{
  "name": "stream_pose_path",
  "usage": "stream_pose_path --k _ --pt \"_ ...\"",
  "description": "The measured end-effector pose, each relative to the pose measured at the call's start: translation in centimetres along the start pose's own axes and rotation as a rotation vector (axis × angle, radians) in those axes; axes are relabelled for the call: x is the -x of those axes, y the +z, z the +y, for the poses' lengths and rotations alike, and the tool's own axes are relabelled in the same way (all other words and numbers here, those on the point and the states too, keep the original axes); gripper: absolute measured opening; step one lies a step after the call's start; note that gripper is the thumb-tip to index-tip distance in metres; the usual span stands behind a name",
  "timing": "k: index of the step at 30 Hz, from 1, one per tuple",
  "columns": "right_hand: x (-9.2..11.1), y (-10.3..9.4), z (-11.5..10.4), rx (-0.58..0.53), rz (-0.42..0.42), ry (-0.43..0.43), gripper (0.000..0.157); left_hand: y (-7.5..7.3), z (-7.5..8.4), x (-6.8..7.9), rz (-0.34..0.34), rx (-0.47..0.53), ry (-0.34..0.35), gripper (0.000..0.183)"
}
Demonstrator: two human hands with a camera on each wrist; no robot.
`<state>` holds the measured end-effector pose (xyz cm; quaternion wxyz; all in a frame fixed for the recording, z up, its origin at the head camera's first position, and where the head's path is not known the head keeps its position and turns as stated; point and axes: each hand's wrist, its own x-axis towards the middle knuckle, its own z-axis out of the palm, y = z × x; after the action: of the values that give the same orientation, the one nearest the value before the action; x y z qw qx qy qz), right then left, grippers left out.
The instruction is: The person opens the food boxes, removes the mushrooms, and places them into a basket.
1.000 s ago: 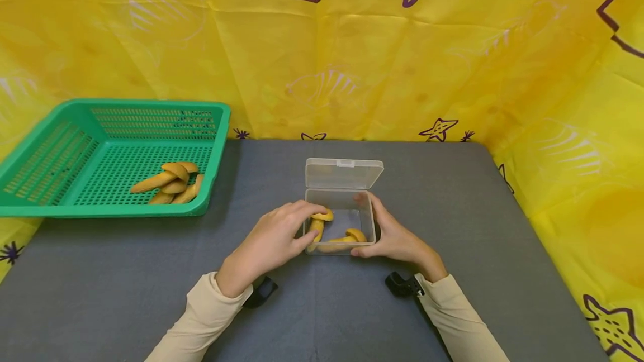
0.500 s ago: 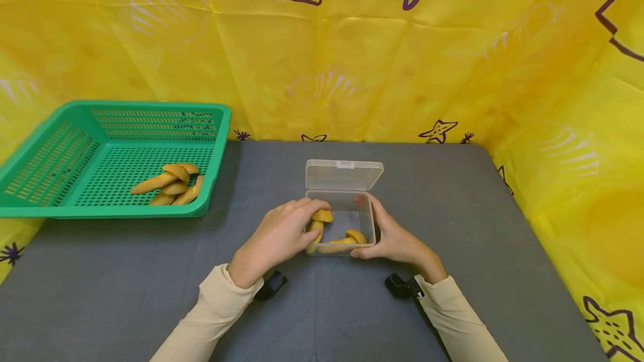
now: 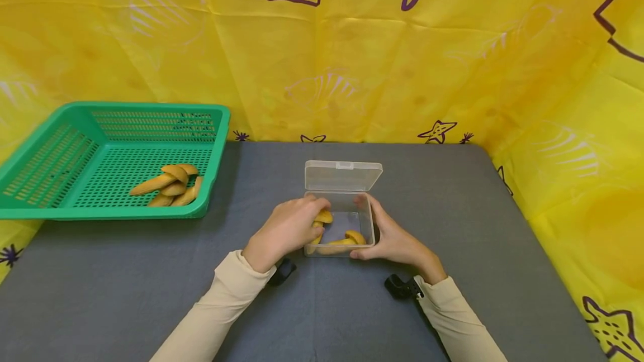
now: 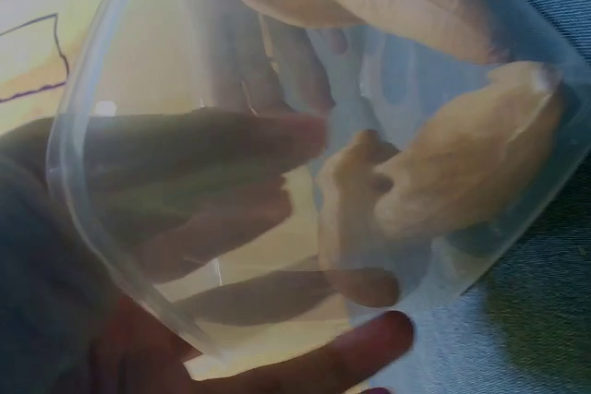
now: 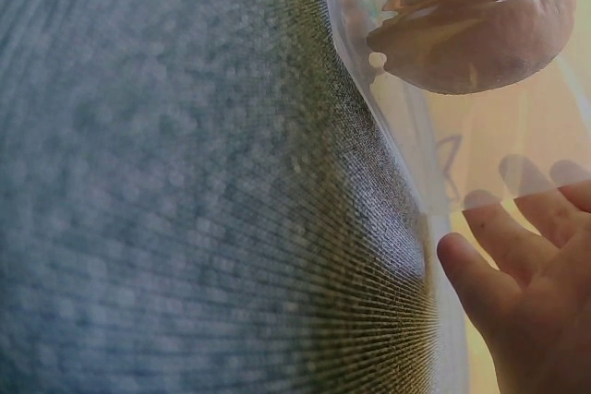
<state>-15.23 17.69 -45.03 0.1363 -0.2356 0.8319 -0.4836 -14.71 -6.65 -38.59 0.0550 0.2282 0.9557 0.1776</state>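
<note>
A clear plastic box (image 3: 342, 247) with its hinged lid (image 3: 343, 175) raised stands on the table. Two yellow-brown mushrooms lie inside: one mushroom (image 3: 322, 218) along the left wall, another mushroom (image 3: 355, 237) along the front wall. My left hand (image 3: 289, 228) reaches over the left rim; its thumb and fingers are around the left mushroom's cap, partly hiding it. In the left wrist view, the left mushroom (image 4: 462, 173) shows through the wall beside the fingertips. My right hand (image 3: 399, 239) holds the box's right side, thumb at the front corner, fingers behind.
A green perforated basket (image 3: 216, 183) stands at the left with several mushrooms (image 3: 173, 180) in its right part. The grey tabletop (image 3: 432, 200) meets a yellow patterned cloth (image 3: 352, 71) at the back and right.
My left hand has shifted right and turned over, its fingers reaching deeper into the box by the left mushroom. The right hand and the box have stayed put.
</note>
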Motion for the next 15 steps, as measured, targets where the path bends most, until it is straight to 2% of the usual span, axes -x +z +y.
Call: stream_pose_path --k 6,15 --pt "-0.04 -0.02 0.04 -0.018 -0.007 0.005 0.112 -0.02 0.3 -0.35 -0.035 -0.045 -0.015 0.028" --pt "-0.05 -0.02 0.17 -0.02 -0.007 0.004 0.111 0.03 -0.01 -0.57 -0.042 -0.012 -0.015 0.028"
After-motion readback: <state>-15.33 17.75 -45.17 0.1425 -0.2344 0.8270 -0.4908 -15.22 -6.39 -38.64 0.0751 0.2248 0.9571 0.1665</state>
